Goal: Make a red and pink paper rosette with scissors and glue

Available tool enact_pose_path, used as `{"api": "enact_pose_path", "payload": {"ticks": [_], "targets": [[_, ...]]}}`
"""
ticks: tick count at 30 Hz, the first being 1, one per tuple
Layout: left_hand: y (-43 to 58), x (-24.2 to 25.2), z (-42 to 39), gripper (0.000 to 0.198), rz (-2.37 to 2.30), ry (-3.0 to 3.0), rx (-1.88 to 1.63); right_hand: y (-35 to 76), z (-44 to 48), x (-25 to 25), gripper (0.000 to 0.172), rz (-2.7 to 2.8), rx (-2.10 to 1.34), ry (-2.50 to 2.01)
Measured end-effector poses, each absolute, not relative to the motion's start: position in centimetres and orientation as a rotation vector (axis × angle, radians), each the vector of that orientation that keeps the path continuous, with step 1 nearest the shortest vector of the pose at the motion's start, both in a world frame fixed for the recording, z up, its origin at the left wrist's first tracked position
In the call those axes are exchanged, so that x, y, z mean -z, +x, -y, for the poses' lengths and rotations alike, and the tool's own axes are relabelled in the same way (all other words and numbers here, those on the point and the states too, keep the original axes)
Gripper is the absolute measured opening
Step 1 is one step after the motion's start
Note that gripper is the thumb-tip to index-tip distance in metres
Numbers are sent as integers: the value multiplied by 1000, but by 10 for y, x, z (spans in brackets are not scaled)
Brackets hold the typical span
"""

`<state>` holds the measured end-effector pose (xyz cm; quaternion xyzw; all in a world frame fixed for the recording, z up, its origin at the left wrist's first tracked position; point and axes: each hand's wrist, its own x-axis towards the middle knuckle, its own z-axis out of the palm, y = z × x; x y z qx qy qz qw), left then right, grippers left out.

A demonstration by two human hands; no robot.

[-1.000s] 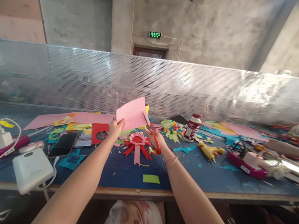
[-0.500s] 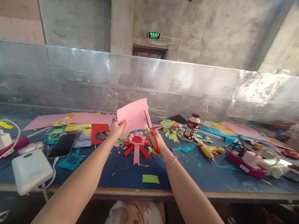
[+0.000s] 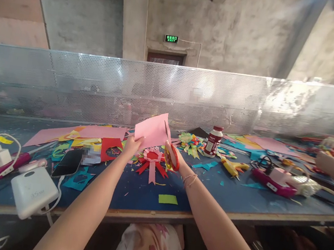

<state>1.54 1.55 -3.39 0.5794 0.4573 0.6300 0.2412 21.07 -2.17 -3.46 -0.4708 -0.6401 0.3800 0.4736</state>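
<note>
My left hand (image 3: 132, 145) pinches the lower left corner of a pink sheet of paper (image 3: 152, 130), which is held up above the table. In my right hand (image 3: 175, 159) is a pair of red-handled scissors (image 3: 176, 157). Their blades point up and lie across the sheet's right edge, where a narrow strip stands off to the right. Just below the paper, a red and pink paper rosette (image 3: 153, 165) with ribbon tails lies on the blue table (image 3: 133, 196). A small lime-green paper piece (image 3: 168, 199) rests nearer the front edge.
To the right stand a dark red and white bottle (image 3: 213, 141), a yellow glue gun (image 3: 233, 167) and a magenta power strip (image 3: 273, 184). At left lie a phone (image 3: 67, 163), a white power bank (image 3: 33, 192) and paper scraps. Another person's hand (image 3: 333, 167) is at far right.
The pink sheet and my left hand have shifted slightly right and down. The scissor blades look closer together, and the strip at the sheet's right edge stands out more. The other person's hand has moved left.
</note>
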Motion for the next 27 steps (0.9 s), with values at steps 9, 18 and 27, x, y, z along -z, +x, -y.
{"api": "enact_pose_path", "payload": {"ticks": [9, 18, 27], "targets": [[16, 35, -15, 34, -1256, 1583, -1721, 213, 19, 34, 53, 1551, -825, -1224], [17, 35, -12, 32, -1229, 1657, -1574, 212, 27, 25, 56, 1477, -1086, -1081], [16, 39, -15, 36, -1166, 1616, -1552, 214, 22, 28, 56, 1475, -935, -1230]]}}
